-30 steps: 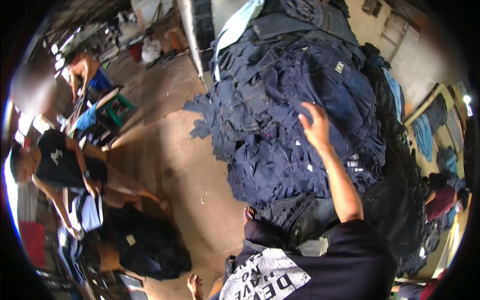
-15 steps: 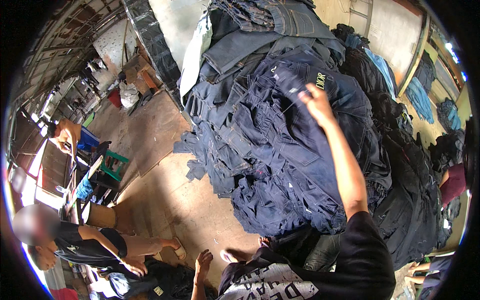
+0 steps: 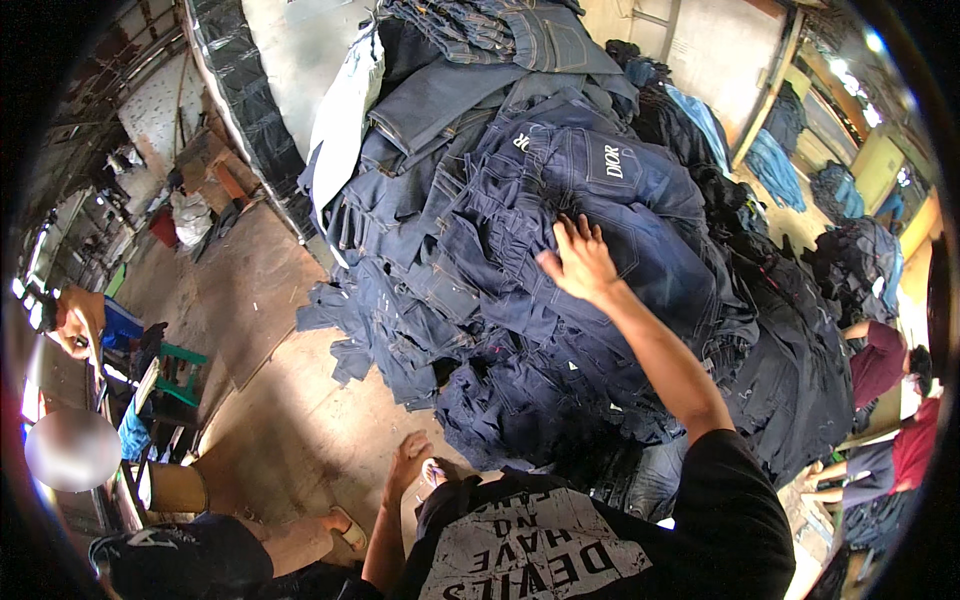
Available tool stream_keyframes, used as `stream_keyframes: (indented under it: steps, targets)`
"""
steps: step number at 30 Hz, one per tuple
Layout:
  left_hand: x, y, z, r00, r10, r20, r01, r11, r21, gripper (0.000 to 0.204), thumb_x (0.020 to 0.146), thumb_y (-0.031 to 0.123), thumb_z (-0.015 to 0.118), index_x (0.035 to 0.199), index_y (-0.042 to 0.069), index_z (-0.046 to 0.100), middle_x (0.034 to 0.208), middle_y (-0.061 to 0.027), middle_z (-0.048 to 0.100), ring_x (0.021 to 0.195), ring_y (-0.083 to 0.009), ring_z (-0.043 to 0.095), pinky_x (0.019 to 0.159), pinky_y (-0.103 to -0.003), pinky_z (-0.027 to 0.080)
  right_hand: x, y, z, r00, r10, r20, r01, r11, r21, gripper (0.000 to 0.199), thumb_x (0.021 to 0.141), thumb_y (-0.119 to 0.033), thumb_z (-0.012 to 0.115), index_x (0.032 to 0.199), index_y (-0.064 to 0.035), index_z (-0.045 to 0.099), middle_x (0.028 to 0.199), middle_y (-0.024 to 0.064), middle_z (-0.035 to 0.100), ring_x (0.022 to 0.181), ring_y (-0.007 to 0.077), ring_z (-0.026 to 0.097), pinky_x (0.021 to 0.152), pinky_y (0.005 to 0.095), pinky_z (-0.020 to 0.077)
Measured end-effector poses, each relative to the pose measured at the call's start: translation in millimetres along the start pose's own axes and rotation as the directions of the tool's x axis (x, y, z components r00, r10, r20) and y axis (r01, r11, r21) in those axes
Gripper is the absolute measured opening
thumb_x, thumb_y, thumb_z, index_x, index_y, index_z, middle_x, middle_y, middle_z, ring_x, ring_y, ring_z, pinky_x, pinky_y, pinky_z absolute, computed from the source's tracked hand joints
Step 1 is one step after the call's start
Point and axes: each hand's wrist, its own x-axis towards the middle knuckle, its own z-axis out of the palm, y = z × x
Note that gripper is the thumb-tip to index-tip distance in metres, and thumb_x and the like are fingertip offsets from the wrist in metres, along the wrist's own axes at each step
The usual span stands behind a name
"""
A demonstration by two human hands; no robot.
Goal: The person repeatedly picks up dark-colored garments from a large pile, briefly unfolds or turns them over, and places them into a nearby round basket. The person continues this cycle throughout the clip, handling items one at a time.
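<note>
A large heap of dark blue denim jeans [image 3: 655,235] rises in front of me. My right hand [image 3: 582,260], fingers spread, rests palm down on the upper jeans, just below a back pocket [image 3: 608,163] with pale lettering. Near its fingertips the gathered denim bunches into folds [image 3: 520,235]. Low beside my body hangs my left hand [image 3: 408,460], fingers loosely apart and nothing in them. It is over the floor, left of the heap's lower edge.
Folded jeans [image 3: 565,40] are stacked at the top of the heap, and black garments [image 3: 790,390] pile up on its right. A person in a black shirt [image 3: 180,555] is at lower left, near a green stool [image 3: 182,375]. Other people in maroon [image 3: 880,365] are at far right.
My right hand has come down from the lettered pocket, where dark cloth blurred at its fingers, and now lies spread on the jeans. The whole view has swung right.
</note>
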Motion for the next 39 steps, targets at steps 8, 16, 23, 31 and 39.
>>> stream_keyframes:
  steps: [8, 16, 23, 31, 39]
  targets:
    - [34, 92, -38, 0.999, 0.027, 0.023, -0.022, 0.982, -0.189, 0.042, 0.103, 0.019, 0.070, 0.142, 0.004, 0.060, 0.131, -0.0154, 0.071, 0.115, -0.0250, 0.070, 0.100, -0.037, 0.056, 33, 60, -15, 0.972, 0.231, -0.039, -0.194, 0.887, 0.418, 0.066, 0.091, -0.031, 0.081, 0.143, 0.0016, 0.057, 0.112, 0.0335, 0.070, 0.107, 0.0469, 0.071, 0.094, 0.0515, 0.0555]
    - [95, 168, -45, 0.947, 0.320, -0.030, -0.313, 0.897, -0.313, 0.048, 0.101, 0.026, 0.072, 0.143, 0.005, 0.060, 0.137, -0.0121, 0.065, 0.128, -0.0259, 0.061, 0.104, -0.041, 0.052, 35, 67, -228, 0.892, 0.233, -0.387, 0.068, 0.777, 0.625, 0.059, 0.095, -0.011, 0.078, 0.146, 0.0076, 0.054, 0.140, 0.0180, 0.067, 0.128, 0.0235, 0.062, 0.113, 0.0362, 0.0453]
    - [134, 338, -5, 0.664, 0.703, -0.256, -0.719, 0.506, -0.476, 0.111, 0.079, 0.030, 0.090, 0.167, 0.009, 0.024, 0.152, -0.0141, 0.051, 0.139, -0.0303, 0.050, 0.118, -0.047, 0.040, -49, -42, -289, 0.917, -0.187, -0.352, 0.378, 0.690, 0.618, 0.067, 0.091, -0.024, 0.085, 0.143, 0.0056, 0.054, 0.134, 0.0134, 0.067, 0.123, 0.0203, 0.061, 0.111, 0.0384, 0.0457]
    - [28, 295, -36, 0.867, 0.332, -0.370, -0.475, 0.774, -0.418, 0.101, 0.076, 0.022, 0.090, 0.160, 0.007, 0.037, 0.137, -0.0114, 0.061, 0.124, -0.0284, 0.059, 0.111, -0.045, 0.045, -88, -51, -167, 0.934, -0.356, 0.017, -0.052, -0.089, 0.995, 0.061, 0.103, -0.035, 0.072, 0.146, 0.0005, 0.047, 0.140, 0.0134, 0.058, 0.136, 0.0222, 0.049, 0.117, 0.0377, 0.0362]
    - [-70, 267, -22, 0.827, -0.058, -0.559, -0.099, 0.964, -0.246, 0.061, 0.082, 0.013, 0.083, 0.139, 0.004, 0.062, 0.125, -0.0073, 0.068, 0.110, -0.0245, 0.064, 0.104, -0.040, 0.048, -121, -38, -4, 0.951, -0.228, 0.209, -0.169, 0.182, 0.969, 0.078, 0.104, -0.050, 0.063, 0.152, 0.0085, 0.044, 0.149, 0.0337, 0.055, 0.142, 0.0399, 0.053, 0.119, 0.0441, 0.0404]
